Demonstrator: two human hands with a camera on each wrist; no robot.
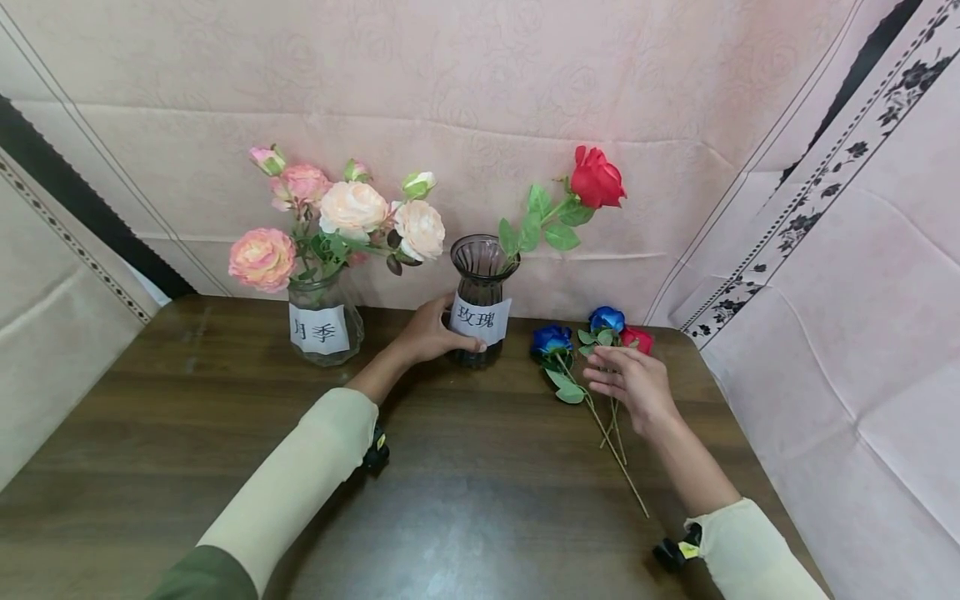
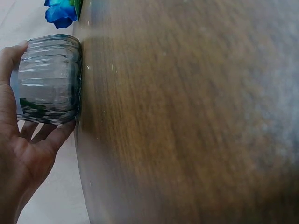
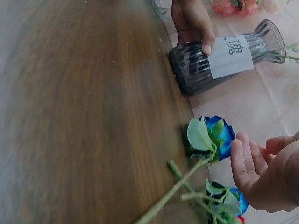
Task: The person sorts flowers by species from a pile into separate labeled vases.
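My left hand (image 1: 435,333) grips a dark ribbed glass vase (image 1: 480,280) low on its left side, thumb across the front and fingers behind. A white label (image 1: 480,322) with Chinese characters wraps the vase. One red rose (image 1: 597,178) stands in it, leaning right. My right hand (image 1: 633,383) hovers over the flowers lying at the right, fingers loosely extended and holding nothing. Its fingertips are close to a blue rose (image 3: 223,140) in the right wrist view. A second blue rose (image 1: 606,319) and a red rose (image 1: 637,339) lie beyond it, stems partly hidden by the hand.
A clear glass jar (image 1: 356,333) with a white label stands left of the vase, holding pink and cream flowers (image 1: 352,208). Patterned pale cloth (image 1: 420,67) hangs behind the brown wooden table (image 1: 450,500) and along both sides.
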